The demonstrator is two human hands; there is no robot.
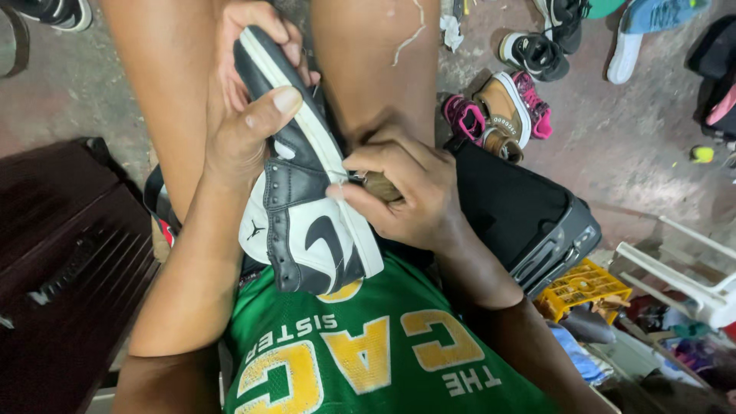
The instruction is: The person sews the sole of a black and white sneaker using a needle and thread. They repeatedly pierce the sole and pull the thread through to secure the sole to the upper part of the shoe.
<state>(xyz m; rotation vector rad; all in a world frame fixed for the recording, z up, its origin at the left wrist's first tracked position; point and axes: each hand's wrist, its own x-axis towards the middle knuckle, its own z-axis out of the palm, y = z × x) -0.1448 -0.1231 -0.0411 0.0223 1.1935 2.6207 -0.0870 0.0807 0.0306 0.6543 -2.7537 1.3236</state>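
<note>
Soft, even overhead light, moderately bright; faint shadow beneath the right hand (406, 195); sharp focus there, slight blur and wide-angle stretch far from it at frame edges.

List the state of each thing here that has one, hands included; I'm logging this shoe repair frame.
Left hand: gripping the black-and-white sneaker, thumb across its upper.
Right hand: closed on a wooden-handled tool at the sole edge.
Sneaker: held tilted between the knees, sole facing right.
Black case: closed.
Yellow crate: upright; contents unclear.
</note>
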